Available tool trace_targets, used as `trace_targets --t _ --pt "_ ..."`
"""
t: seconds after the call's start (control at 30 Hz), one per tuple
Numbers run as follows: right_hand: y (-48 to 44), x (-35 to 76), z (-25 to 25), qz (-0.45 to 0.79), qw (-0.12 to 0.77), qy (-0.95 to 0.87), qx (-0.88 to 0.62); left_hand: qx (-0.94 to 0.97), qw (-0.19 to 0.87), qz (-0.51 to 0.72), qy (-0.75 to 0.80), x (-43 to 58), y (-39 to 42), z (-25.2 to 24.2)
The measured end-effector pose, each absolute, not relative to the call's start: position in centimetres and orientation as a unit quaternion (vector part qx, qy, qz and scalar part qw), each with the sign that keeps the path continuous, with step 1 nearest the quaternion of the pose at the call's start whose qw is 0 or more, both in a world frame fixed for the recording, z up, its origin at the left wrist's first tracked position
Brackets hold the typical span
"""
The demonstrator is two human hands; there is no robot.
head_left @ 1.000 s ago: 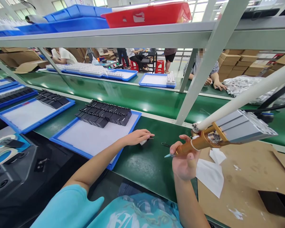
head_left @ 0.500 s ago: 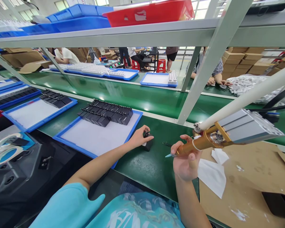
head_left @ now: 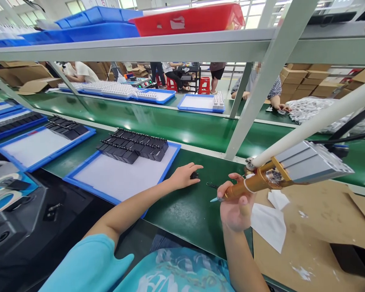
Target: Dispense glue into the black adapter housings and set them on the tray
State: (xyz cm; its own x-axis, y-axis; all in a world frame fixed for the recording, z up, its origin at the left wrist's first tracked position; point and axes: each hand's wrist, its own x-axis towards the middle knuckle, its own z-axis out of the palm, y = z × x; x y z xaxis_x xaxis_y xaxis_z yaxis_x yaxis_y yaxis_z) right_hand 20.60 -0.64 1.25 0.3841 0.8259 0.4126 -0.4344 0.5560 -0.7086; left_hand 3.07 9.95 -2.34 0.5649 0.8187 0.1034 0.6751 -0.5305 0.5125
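Note:
My left hand (head_left: pixel 185 175) rests on the green belt (head_left: pixel 185 211), fingers curled over a small black part (head_left: pixel 194 175) just right of the nearest blue tray (head_left: pixel 94 187). That tray holds rows of black parts (head_left: pixel 134 147) at its far end. My right hand (head_left: pixel 235 205) is closed around the gold nozzle of a dispensing tool (head_left: pixel 255 182), its thin blue tip pointing left above the belt. The tool's grey body (head_left: pixel 310 162) and white hose (head_left: pixel 316 121) run off to the right. A tiny dark piece (head_left: pixel 212 186) lies between the two hands.
Cardboard sheet (head_left: pixel 319 231) with white paper scraps (head_left: pixel 269 225) lies at right. More blue trays (head_left: pixel 39 146) sit at left, tape rolls (head_left: pixel 3 194) at the near left. A slanted frame post (head_left: pixel 255 93) rises behind. Other people work across the far belt.
My left hand had lifted and turned the small black part, and has now set it down flat on the belt slightly further right. The right hand and tool have barely moved.

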Motion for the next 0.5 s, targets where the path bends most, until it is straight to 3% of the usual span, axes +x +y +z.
trace_targets --t 0.1,0.3,0.5 --pt "-0.6 20.6 1.1 0.400 0.793 -0.386 -0.249 0.823 0.238 0.214 0.470 3.4 9.8 -2.8" --pt "-0.7 20.5 1.1 0.398 0.793 -0.384 -0.255 0.751 0.386 0.264 0.466 3.6 9.6 -3.9" --pt "-0.7 20.6 1.1 0.400 0.795 -0.382 -0.249 0.724 0.520 0.235 0.387 3.2 9.8 -4.1"
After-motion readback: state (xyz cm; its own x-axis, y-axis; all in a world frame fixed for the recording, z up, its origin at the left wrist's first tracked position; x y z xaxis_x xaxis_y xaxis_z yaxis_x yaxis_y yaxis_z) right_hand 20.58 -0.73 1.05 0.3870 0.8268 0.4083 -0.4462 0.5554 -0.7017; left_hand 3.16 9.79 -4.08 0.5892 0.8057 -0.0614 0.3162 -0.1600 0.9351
